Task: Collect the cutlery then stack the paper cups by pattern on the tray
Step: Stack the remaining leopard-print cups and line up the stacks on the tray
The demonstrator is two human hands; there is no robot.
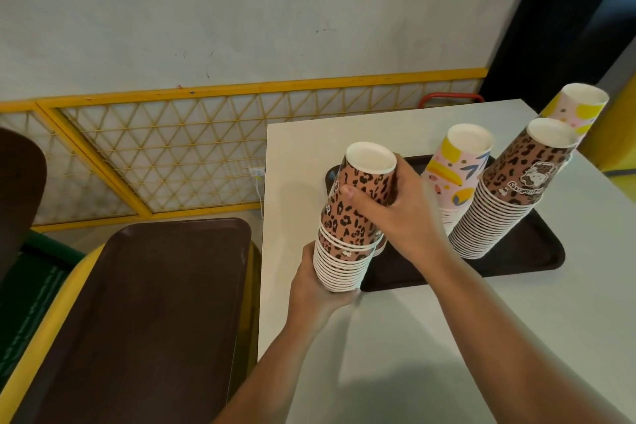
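Observation:
A stack of upside-down leopard-print paper cups [347, 237] is held at the near left corner of the dark brown tray [516, 262]. My left hand [318, 286] grips the bottom of this stack. My right hand [389, 203] grips its top cup [370, 179]. A second leopard-print stack [506, 196] stands on the tray's right part. A pink and yellow patterned stack [454, 175] stands in the middle of the tray. Behind it, at the far right, is another pink and yellow stack [574, 110]. No cutlery shows.
The tray lies on a white table [447, 337] near a wall. A second brown tray [148, 313] rests on a yellow stand to the left of the table. A yellow lattice fence [165, 148] runs along the wall. A dark chair back [17, 189] stands at far left.

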